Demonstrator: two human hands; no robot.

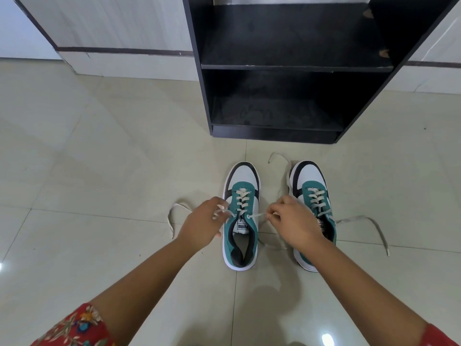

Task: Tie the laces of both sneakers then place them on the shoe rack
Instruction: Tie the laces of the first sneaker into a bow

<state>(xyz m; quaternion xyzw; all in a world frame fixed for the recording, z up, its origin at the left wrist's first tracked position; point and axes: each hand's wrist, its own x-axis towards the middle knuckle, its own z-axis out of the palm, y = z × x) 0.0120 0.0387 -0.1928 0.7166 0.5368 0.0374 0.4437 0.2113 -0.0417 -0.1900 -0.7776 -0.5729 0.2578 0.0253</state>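
Observation:
Two teal, white and black sneakers stand side by side on the floor, toes pointing at the rack. My left hand [203, 224] pinches the left lace end of the left sneaker [241, 216]. My right hand [293, 222] pinches that sneaker's right lace end, both pulled outward from the top eyelets. The right sneaker [311, 193] is partly covered by my right wrist; its laces [369, 221] lie loose on the floor. The black shoe rack [287, 67] stands just beyond, its two visible shelves bare.
Glossy beige floor tiles [112, 171] spread all around. A pale wall with a dark stripe [119, 49] runs behind the rack. Loose lace loops trail on the floor left of my left hand [172, 216] and ahead of the right sneaker [279, 156].

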